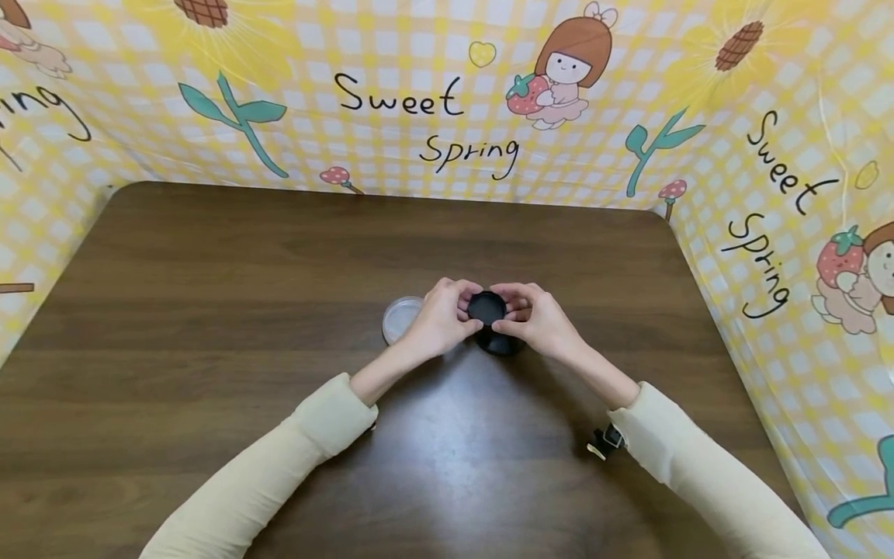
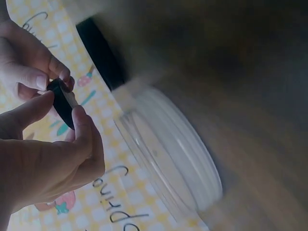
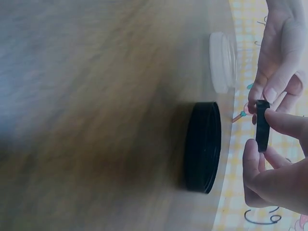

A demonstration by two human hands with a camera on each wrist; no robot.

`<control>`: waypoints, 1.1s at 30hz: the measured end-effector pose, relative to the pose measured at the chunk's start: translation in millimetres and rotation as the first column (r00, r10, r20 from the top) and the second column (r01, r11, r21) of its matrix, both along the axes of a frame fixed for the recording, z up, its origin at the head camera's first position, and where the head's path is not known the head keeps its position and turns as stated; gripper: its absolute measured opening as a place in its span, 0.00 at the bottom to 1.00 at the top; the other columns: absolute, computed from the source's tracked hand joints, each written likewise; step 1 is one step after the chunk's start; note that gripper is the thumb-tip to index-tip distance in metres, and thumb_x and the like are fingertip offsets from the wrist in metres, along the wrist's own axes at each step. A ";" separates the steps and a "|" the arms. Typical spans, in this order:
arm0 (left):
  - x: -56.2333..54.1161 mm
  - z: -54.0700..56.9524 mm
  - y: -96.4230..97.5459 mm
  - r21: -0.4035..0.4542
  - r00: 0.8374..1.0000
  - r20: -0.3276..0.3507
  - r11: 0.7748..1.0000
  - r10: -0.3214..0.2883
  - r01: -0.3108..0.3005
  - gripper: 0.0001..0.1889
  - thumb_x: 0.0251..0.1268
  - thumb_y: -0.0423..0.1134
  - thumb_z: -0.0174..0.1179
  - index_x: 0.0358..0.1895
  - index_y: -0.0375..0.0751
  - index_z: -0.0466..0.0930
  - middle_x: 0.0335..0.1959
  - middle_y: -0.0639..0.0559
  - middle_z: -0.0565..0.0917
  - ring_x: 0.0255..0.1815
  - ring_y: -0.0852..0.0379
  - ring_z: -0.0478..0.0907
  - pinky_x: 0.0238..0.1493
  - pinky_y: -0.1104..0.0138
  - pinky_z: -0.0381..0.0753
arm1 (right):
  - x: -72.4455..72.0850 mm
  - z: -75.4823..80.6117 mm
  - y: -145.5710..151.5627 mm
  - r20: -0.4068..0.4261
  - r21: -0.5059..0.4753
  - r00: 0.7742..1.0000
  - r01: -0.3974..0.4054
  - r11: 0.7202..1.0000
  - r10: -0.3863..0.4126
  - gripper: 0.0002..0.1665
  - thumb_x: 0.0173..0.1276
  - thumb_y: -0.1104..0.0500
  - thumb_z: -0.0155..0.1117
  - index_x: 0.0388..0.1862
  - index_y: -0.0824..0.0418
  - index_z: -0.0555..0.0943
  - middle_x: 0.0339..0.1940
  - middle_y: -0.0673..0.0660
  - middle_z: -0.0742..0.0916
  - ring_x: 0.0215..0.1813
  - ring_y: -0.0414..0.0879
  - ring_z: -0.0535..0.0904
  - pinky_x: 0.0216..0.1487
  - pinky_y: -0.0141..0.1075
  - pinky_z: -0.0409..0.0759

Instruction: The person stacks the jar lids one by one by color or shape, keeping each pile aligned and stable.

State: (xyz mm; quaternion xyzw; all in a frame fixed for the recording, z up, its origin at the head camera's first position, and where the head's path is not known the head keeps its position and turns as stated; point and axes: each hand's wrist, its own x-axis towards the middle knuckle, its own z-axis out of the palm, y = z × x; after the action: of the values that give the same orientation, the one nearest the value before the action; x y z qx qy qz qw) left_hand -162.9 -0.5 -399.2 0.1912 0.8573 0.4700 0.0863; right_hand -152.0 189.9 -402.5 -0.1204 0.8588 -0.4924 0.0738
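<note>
Both hands hold a small round black lid (image 1: 486,308) up over the table, its flat face toward the head camera. The left hand (image 1: 441,318) pinches its left edge between thumb and fingers; the right hand (image 1: 548,322) pinches the opposite edge. Seen from the left wrist, the lid (image 2: 61,103) is tilted and shows a paler side. Below the hands, a larger black screw lid (image 1: 497,344) lies on the table, partly covered by the small one in the head view. A shallow clear round container (image 1: 400,317) sits to the left, partly hidden behind the left hand.
The brown wood-grain table (image 1: 230,310) has rounded far corners. A yellow checked cloth (image 1: 391,46) with flowers and lettering hangs along its back and sides. A small black device (image 1: 608,441) is at the right sleeve's cuff.
</note>
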 end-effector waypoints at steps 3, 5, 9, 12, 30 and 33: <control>5.3 -1.3 9.2 -0.038 1.000 -0.003 0.999 -0.011 0.011 0.23 0.53 0.26 0.69 0.54 0.29 0.76 0.44 0.40 0.76 0.44 0.50 0.76 0.45 0.68 0.78 | 4.2 -2.4 9.1 0.010 0.016 1.000 -0.010 1.000 0.010 0.30 0.55 0.72 0.72 0.58 0.70 0.77 0.48 0.67 0.76 0.45 0.56 0.78 0.49 0.43 0.79; 7.6 -2.5 14.9 -0.062 1.000 0.000 0.998 -0.014 0.014 0.23 0.54 0.27 0.69 0.54 0.30 0.76 0.44 0.40 0.75 0.45 0.50 0.75 0.45 0.67 0.77 | 6.5 -3.5 13.6 0.014 0.029 1.000 -0.015 0.999 0.015 0.30 0.55 0.72 0.72 0.58 0.71 0.76 0.48 0.67 0.76 0.45 0.56 0.78 0.49 0.43 0.79; 8.6 -6.0 23.4 -0.110 1.000 0.004 0.994 -0.008 0.008 0.23 0.54 0.28 0.69 0.54 0.30 0.76 0.45 0.40 0.76 0.48 0.49 0.73 0.49 0.63 0.76 | 8.3 -5.8 17.7 0.016 0.074 1.000 -0.014 0.997 0.013 0.31 0.55 0.72 0.72 0.59 0.70 0.76 0.48 0.66 0.75 0.46 0.55 0.78 0.49 0.43 0.79; 7.4 -8.8 27.8 -0.143 1.000 0.014 0.990 -0.005 0.007 0.23 0.55 0.28 0.69 0.55 0.30 0.76 0.47 0.39 0.76 0.51 0.47 0.71 0.54 0.59 0.73 | 7.8 -7.4 18.0 0.019 0.106 1.000 -0.012 0.994 0.010 0.31 0.55 0.73 0.72 0.59 0.69 0.77 0.47 0.66 0.75 0.46 0.55 0.78 0.49 0.44 0.79; 8.4 -18.3 44.3 -0.243 0.999 0.016 0.970 0.032 -0.027 0.23 0.53 0.25 0.67 0.55 0.30 0.74 0.51 0.34 0.71 0.54 0.37 0.67 0.59 0.53 0.68 | 9.6 -25.1 19.2 -0.080 0.216 0.997 0.004 0.976 0.013 0.31 0.52 0.73 0.73 0.58 0.71 0.77 0.48 0.67 0.74 0.44 0.56 0.80 0.43 0.40 0.81; 8.1 -18.7 44.5 -0.259 0.999 0.016 0.965 0.034 -0.029 0.23 0.53 0.25 0.68 0.54 0.30 0.75 0.51 0.34 0.71 0.54 0.37 0.68 0.58 0.54 0.68 | 9.3 -25.7 17.6 -0.089 0.249 0.996 -0.003 0.969 0.026 0.31 0.53 0.73 0.72 0.58 0.71 0.77 0.48 0.67 0.74 0.45 0.56 0.80 0.43 0.40 0.81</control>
State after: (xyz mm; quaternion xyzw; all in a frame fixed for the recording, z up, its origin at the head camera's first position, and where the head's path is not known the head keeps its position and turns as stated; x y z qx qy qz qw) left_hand -154.8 44.1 -418.0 0.1597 0.9134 0.3573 0.1117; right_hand -142.8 207.5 -428.2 -0.1389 0.9153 -0.3744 0.0527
